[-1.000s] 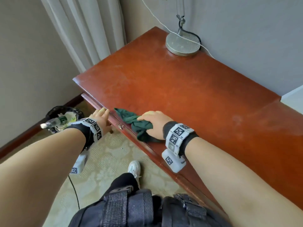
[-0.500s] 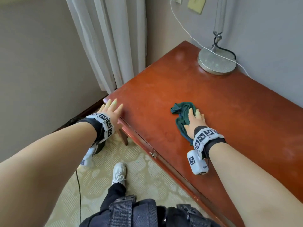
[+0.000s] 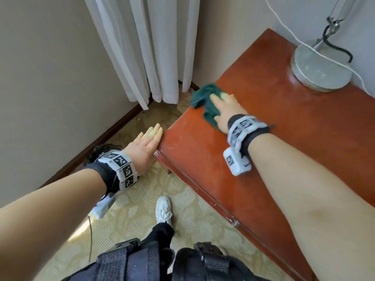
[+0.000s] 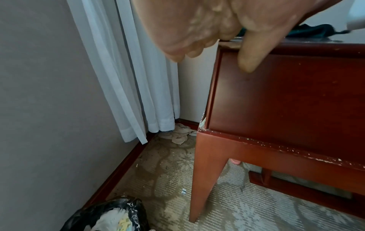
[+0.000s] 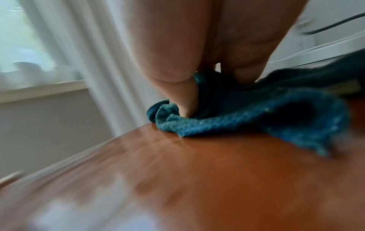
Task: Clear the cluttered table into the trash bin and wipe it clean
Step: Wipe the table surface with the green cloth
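My right hand [image 3: 225, 106] lies flat with straight fingers on a dark green cloth [image 3: 203, 96] and presses it to the red-brown table [image 3: 284, 138] at its left edge; part of the cloth hangs past the edge. The right wrist view is blurred and shows my right hand [image 5: 197, 46] pushing into the cloth [image 5: 256, 118]. My left hand [image 3: 146, 142] is held flat, fingers straight, beside the table's front-left corner. In the left wrist view its thumb [image 4: 254, 51] lies against the table's side panel [image 4: 286, 101]. A bin lined with a black bag [image 4: 110, 217] stands on the floor below that hand.
A round grey lamp base [image 3: 320, 67] with a white cord [image 3: 304, 45] sits at the table's back. White curtains [image 3: 152, 47] hang in the corner, with crumpled tissues [image 4: 181, 134] on the carpet beneath. My white shoe [image 3: 163, 208] stands near the table front.
My right hand has slid the cloth from the table's front edge across the top to its left edge. My left hand moved from the front edge to the front-left corner, fingers now straight.
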Tool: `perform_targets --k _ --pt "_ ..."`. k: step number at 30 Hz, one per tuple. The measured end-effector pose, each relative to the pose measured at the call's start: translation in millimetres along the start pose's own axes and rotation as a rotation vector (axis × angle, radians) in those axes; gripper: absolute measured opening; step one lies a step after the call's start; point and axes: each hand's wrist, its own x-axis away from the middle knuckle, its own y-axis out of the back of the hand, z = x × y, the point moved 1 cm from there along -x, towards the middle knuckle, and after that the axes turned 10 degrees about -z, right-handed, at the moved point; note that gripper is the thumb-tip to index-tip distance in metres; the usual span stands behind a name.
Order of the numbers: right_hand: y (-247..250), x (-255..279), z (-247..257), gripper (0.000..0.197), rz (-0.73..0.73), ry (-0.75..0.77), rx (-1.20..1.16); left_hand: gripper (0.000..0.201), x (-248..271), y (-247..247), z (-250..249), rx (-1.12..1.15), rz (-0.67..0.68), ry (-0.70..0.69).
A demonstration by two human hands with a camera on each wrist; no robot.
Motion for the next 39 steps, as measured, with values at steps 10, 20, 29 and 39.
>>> perform_targets --k 10,20,29,39 --pt "-4 94 27 0.062 0.412 0.585 0.036 0.092 4 15 5 -0.029 -0.052 0.109" --pt "-11 101 -59 0.072 0.085 -0.036 -0.073 0.082 4 8 -47 -0.189 0.106 0.019" --pt "-22 136 -23 0.064 0.271 0.335 -0.062 0.073 5 22 -68 -0.090 0.129 0.130" --pt "2 100 -96 0.051 -0.139 -0.151 -0.343 0.077 -5 29 -74 -0.130 0.015 0.059"
